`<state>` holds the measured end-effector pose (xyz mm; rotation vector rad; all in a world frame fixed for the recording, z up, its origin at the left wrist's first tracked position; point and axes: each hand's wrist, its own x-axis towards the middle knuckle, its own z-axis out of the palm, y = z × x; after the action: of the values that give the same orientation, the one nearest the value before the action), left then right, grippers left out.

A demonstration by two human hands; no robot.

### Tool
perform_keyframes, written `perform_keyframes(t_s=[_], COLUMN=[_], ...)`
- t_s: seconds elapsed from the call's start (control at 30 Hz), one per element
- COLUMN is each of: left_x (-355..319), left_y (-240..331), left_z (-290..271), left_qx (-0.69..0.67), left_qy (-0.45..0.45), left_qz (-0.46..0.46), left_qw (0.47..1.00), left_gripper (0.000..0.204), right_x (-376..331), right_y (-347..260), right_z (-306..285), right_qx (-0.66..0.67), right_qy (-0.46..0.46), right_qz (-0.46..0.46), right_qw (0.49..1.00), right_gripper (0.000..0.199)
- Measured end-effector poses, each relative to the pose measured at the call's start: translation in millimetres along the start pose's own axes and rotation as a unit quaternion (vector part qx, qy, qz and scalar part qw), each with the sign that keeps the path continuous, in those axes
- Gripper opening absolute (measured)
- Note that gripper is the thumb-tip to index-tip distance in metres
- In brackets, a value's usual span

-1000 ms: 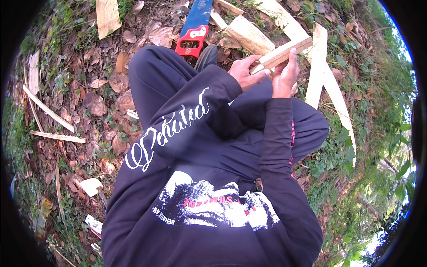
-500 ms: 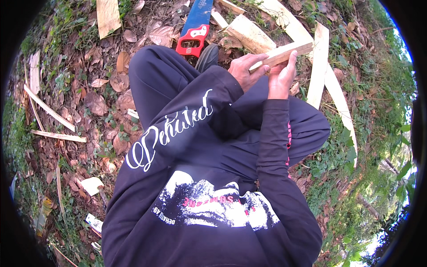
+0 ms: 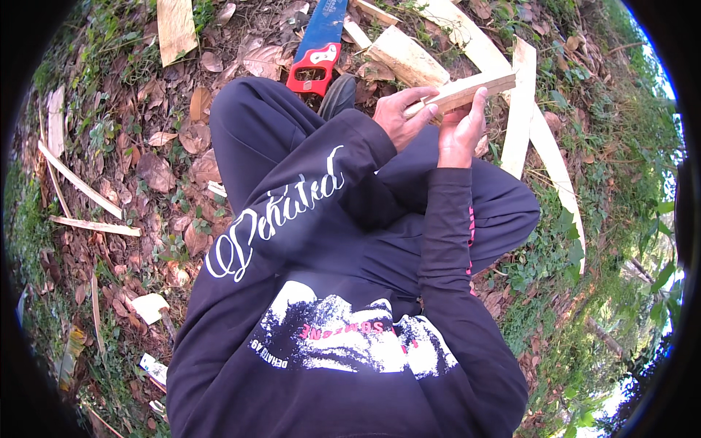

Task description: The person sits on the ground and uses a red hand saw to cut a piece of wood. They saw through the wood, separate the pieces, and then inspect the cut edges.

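A short, pale piece of wood [image 3: 471, 90] is held slantwise above my right knee, its far end up and to the right. My left hand [image 3: 398, 118] pinches its near left end between thumb and fingers. A small step shows in the wood there; I cannot tell whether it is one piece or two laid together. From below, my right hand [image 3: 460, 137] supports the middle, with the thumb up along the near side and the other fingers hidden behind. Just beyond the hands lies a wider wood block [image 3: 410, 57] on the ground.
A hand saw with a red handle [image 3: 314, 67] lies ahead, by my shoe [image 3: 338, 96]. Long pale boards [image 3: 520, 109] cross at the right. Thin wood strips [image 3: 79, 179] and a white-headed tool [image 3: 150, 307] lie left among leaves. Another board [image 3: 177, 31] is at far left.
The wood has turned slightly in my hands, and the step at its left end shows more clearly. Both hands keep their hold. The whole view has shifted a little.
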<state>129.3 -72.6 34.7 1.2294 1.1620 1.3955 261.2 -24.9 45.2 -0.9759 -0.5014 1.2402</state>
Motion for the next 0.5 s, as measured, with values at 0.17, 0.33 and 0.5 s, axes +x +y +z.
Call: perform_keyframes(t_s=[0.17, 0.33, 0.5], left_x=[2, 8, 70], left_y=[-7, 10, 9], left_z=[-8, -18, -20], left_qx=[-0.025, 0.022, 0.159], left_qy=[-0.019, -0.02, -0.03], left_qz=[-0.025, -0.031, 0.16], left_qw=[0.999, 0.999, 0.974], left_gripper=[0.03, 0.028, 0.023], right_x=[-7, -1, 39], right_y=[1, -24, -88], right_z=[2, -6, -4], right_qx=[0.012, -0.112, -0.556], right_qy=[-0.014, 0.023, -0.078], right_qz=[0.022, 0.082, -0.303], right_qw=[1.0, 0.99, 0.77], right_gripper=[0.043, 0.043, 0.04])
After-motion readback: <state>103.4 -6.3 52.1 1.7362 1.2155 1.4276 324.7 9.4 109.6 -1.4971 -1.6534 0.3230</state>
